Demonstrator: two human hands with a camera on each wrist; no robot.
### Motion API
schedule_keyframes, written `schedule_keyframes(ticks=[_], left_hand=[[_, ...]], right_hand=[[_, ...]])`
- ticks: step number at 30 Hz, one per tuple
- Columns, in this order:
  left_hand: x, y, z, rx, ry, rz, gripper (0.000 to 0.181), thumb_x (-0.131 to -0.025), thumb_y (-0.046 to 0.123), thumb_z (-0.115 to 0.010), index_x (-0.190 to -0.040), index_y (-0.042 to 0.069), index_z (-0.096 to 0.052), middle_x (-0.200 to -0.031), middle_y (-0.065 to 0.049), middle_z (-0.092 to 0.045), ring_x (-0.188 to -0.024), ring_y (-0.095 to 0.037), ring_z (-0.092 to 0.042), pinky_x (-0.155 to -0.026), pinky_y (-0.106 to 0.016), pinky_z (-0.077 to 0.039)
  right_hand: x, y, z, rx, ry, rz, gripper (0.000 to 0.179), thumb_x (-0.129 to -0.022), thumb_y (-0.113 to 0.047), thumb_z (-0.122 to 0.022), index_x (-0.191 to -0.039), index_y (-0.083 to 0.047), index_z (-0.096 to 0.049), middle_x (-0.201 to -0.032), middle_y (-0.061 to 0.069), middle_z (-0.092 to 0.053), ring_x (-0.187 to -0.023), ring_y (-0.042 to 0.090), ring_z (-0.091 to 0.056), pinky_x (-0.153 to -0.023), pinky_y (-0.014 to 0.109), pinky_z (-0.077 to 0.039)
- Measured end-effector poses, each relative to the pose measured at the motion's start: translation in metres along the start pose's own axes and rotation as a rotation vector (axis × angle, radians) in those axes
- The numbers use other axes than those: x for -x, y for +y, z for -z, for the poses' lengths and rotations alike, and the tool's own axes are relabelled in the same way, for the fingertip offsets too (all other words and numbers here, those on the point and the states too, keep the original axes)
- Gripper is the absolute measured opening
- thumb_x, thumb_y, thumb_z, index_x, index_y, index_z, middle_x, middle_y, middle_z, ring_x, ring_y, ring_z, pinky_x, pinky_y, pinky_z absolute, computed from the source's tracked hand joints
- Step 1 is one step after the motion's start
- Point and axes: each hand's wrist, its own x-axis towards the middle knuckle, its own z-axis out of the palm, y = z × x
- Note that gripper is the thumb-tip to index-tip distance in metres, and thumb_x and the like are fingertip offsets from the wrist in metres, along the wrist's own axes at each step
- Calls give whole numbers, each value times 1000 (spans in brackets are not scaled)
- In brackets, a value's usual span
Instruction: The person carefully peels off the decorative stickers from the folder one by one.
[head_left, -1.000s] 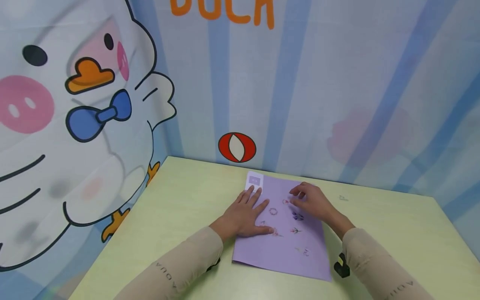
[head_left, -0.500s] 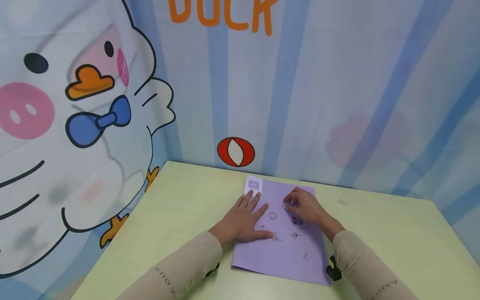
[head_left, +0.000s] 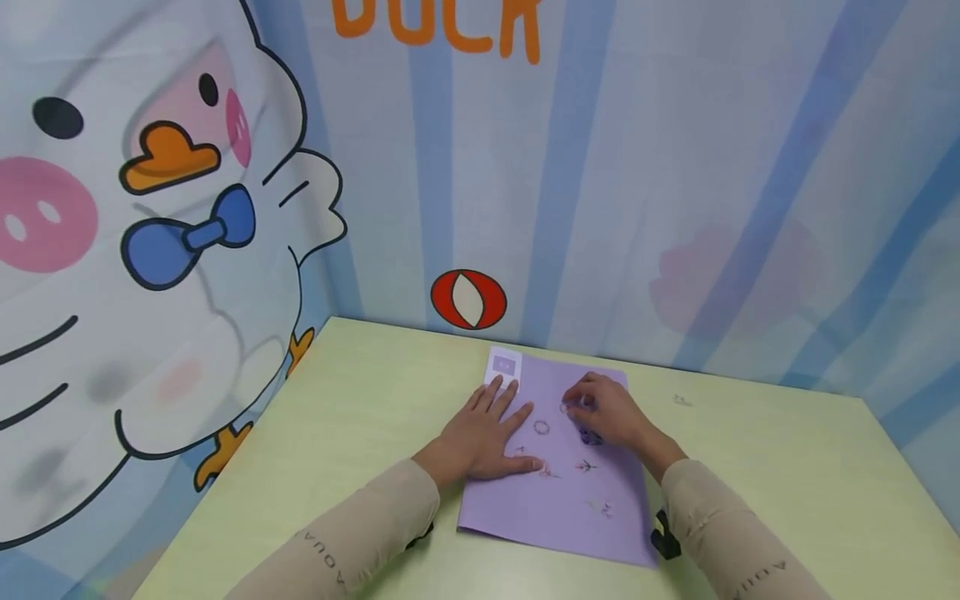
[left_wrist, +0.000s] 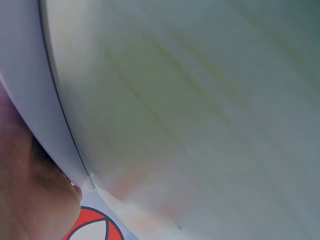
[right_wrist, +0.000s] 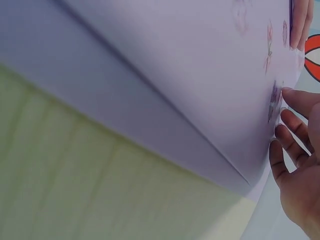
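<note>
Where the pale yellow-green surface (head_left: 360, 400) runs back towards its far edge, a purple sheet (head_left: 540, 529) lies near the middle, its far end close to the backdrop (head_left: 495, 167). Small floral motifs dot it: a ring-shaped wreath (head_left: 542, 427), a dark violet cluster (head_left: 594, 438), a red-pink flower (head_left: 586, 466) and a paler sprig (head_left: 606, 508) towards the near right. A white card (head_left: 503, 367) with a purple panel sits at the sheet's far left corner.

The left hand (head_left: 483, 437) is spread wide on the sheet's left side, two fingertips reaching the card and the thumb beside a pink flower (head_left: 550, 472). At the far right part of the sheet, the right hand (head_left: 609, 408) is narrow, fingers bent and thumb close to them just beyond the violet cluster; whether it pinches anything I cannot tell.

Beige sleeves (head_left: 360, 529) cover both forearms, lettering on each. On the surface to the right of the sheet lies a faint clear scrap (head_left: 682, 400). Behind stands the backdrop in pale and blue stripes, with a red and white ball (head_left: 468, 299), orange letters (head_left: 435, 29) cut off at the top, and a large white duck (head_left: 172, 350) wearing a blue bow tie at the left.
</note>
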Motion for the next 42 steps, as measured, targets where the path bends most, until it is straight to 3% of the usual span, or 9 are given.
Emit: schedule_keyframes(ticks=[26, 33, 42], left_hand=[[2, -8, 1, 23, -37, 22, 101, -93, 90, -33, -171, 28, -19, -179, -10, -3, -164, -35, 4, -131, -49, -5], [6, -7, 2, 37, -28, 16, 100, -94, 89, -34, -171, 27, -21, -179, -10, -4, -164, -35, 3, -131, -50, -5], [2, -1, 2, 27, -1, -1, 99, -94, 88, -36, -171, 25, -24, -178, -11, -9, -164, -36, -1, -131, -50, -8]], right_hand=[[-9, -8, -7, -74, -22, -67, 8, -96, -2, -73, -103, -5, -75, -100, 7, -66, -89, 22, -58, -81, 41, -49], [-10, -10, -9, -79, -38, -98, 5, -96, -2, -71, -99, -5, -71, -100, 10, -64, -94, 27, -61, -89, 49, -52], [-1, 0, -6, -205, -41, -186, 4, -98, -4, -71, -100, -5, -68, -98, 6, -67, -95, 23, -63, -90, 45, -51]])
